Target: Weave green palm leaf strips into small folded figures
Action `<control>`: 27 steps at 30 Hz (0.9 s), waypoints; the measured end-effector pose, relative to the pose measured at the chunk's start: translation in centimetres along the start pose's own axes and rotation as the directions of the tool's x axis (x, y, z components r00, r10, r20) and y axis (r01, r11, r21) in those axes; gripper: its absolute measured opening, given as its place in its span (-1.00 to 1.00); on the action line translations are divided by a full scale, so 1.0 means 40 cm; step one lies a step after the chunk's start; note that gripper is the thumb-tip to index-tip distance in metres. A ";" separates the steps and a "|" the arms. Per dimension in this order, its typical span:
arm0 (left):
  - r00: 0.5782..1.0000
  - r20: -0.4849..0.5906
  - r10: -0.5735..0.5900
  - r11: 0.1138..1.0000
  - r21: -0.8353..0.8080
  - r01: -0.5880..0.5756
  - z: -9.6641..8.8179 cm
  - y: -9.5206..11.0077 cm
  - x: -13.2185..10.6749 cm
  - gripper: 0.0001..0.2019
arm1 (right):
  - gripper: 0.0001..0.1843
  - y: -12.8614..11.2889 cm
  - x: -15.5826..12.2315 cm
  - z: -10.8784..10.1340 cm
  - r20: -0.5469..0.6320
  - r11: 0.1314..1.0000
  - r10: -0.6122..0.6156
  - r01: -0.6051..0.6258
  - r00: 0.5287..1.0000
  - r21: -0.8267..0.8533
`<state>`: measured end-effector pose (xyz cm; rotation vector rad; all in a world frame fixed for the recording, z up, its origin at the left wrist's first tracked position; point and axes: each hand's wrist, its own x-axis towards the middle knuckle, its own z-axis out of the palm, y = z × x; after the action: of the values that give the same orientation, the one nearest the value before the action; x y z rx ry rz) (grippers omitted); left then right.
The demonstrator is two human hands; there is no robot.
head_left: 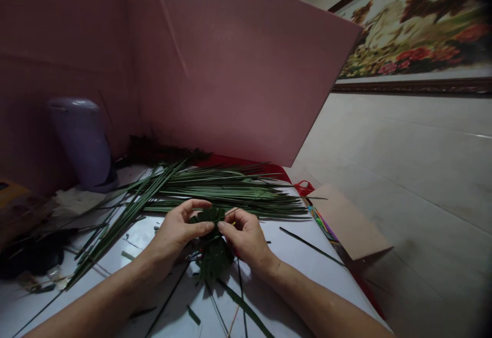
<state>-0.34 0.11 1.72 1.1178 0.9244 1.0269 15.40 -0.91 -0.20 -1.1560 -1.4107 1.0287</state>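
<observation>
A small dark green piece woven from leaf strips [209,217] is held between both hands above the white table [292,248]. My left hand [177,230] pinches its left side with thumb and fingers closed. My right hand [246,233] pinches its right side. More folded green strips [213,261] hang below the hands, with loose ends trailing toward the front edge.
A big pile of long green leaf strips [215,187] lies across the table behind the hands. A purple container [82,141] stands at the back left before a pink board [230,71]. Brown cardboard [348,220] and colourful items [321,223] lie at the right edge. Dark clutter [34,253] sits far left.
</observation>
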 end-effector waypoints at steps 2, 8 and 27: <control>1.000 -0.004 -0.008 1.000 -0.005 0.008 -0.002 0.002 0.002 -0.60 | -0.84 0.001 0.006 -0.003 -0.039 0.999 -0.026 0.024 0.999 -0.027; 0.999 -0.047 -0.001 0.998 -0.062 -0.001 -0.009 0.031 0.006 -0.71 | -0.83 -0.009 0.019 -0.016 -0.135 0.993 -0.061 0.046 0.989 -0.111; 0.990 0.047 -0.129 0.992 0.005 0.129 -0.012 0.017 0.017 -0.84 | -0.83 -0.016 0.025 -0.023 -0.180 0.995 -0.042 0.024 0.983 -0.101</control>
<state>-0.71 0.96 2.23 1.0654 0.9471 0.8903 16.18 -0.02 0.74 -1.2611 -1.3418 0.8161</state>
